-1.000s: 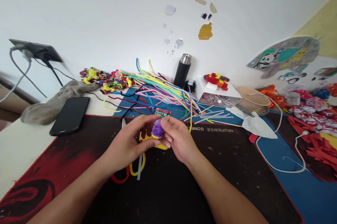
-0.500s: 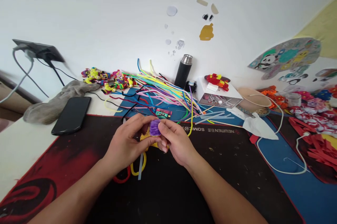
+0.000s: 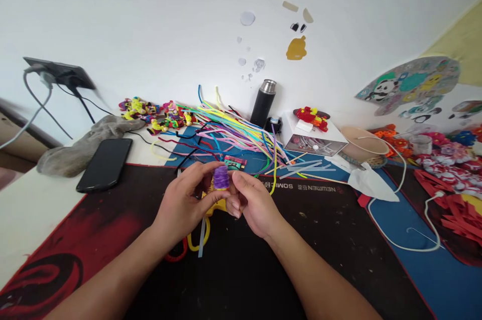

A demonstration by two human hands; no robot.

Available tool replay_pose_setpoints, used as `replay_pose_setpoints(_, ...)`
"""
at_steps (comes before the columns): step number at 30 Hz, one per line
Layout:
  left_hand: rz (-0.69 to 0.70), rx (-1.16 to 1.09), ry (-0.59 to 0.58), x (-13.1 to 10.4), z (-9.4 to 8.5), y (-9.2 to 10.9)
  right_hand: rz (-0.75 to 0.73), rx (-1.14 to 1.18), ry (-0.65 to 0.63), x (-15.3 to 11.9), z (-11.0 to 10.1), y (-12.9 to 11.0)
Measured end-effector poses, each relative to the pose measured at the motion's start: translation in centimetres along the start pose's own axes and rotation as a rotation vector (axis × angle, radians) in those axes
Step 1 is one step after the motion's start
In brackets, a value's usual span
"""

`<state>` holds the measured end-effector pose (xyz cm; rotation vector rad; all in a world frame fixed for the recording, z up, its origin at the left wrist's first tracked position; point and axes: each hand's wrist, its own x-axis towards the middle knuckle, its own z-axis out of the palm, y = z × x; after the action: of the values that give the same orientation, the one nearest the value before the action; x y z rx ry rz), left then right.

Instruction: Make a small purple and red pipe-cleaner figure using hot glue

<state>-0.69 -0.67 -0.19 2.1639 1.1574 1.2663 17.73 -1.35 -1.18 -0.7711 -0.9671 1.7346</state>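
Note:
Between my hands is a small purple coil of fuzzy pipe cleaner [image 3: 221, 178], with a yellow edge at its bottom. My left hand [image 3: 184, 194] pinches it from the left, thumb below and fingers at the top. On the other side, my right hand [image 3: 256, 202] has its fingers curled against the coil's right side, partly hidden; its thumb is raised slightly off it. Under the hands lies a yellow object [image 3: 216, 207], mostly covered. A yellow loop [image 3: 196, 247] and a red loop [image 3: 177, 256], seemingly scissor handles, lie below with a pale translucent strip [image 3: 202, 237].
Many coloured pipe cleaners [image 3: 241, 132] are heaped at the back near a black flask [image 3: 263, 104] and a white box [image 3: 316, 139]. A phone [image 3: 105, 164] lies left. White cable [image 3: 404, 247], red strips [image 3: 448, 209] and a crumpled tissue [image 3: 371, 182] are on the right.
The purple coil has been turned upright, so its stacked ridges and yellow bottom show. My right thumb has come off its face. The view has shifted slightly.

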Motion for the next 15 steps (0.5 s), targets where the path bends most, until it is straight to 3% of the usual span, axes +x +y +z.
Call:
replay_pose_setpoints(7, 0.023, -0.006, 0.036, -0.06, 0.07, -0.13, 0.027, -0.004, -0.082, 0.06, -0.05, 0.54)
replay_pose_setpoints(15, -0.032, -0.039, 0.005, -0.17, 0.15, 0.03, 0.044, 0.012, -0.054, 0.04, -0.02, 0.26)
